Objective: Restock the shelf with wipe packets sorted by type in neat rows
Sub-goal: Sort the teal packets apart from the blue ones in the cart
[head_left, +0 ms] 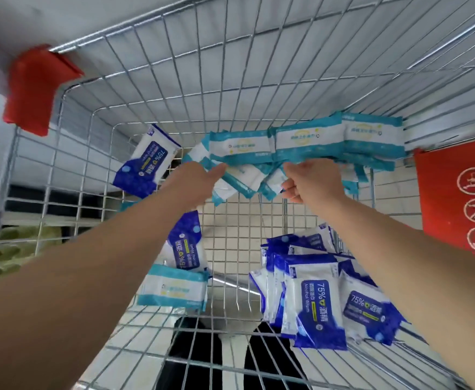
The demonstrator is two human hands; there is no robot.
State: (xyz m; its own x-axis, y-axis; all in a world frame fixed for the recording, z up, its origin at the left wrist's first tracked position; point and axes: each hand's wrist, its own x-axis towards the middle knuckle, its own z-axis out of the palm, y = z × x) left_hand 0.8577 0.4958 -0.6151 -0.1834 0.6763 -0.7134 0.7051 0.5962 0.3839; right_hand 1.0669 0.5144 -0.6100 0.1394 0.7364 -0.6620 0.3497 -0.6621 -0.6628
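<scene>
Several teal-and-white wipe packets [306, 142] lie heaped against the far wall of a wire shopping cart [174, 88]. My left hand [194, 178] reaches into the pile's left end, fingers closed around teal packets. My right hand [309, 181] grips teal packets under the middle of the pile. Blue-and-white alcohol wipe packets [315, 305] are stacked at the cart's near right. Two more blue packets sit on the left, one leaning on the side wall [146, 161], one lower [187, 246]. A single teal packet [174, 288] lies near the front left.
Red plastic corner guard [33, 88] caps the cart's far left corner. A red panel with warning symbols [461, 198] hangs on the right side. Pale floor tiles and dark shoes [202, 356] show through the cart's mesh bottom.
</scene>
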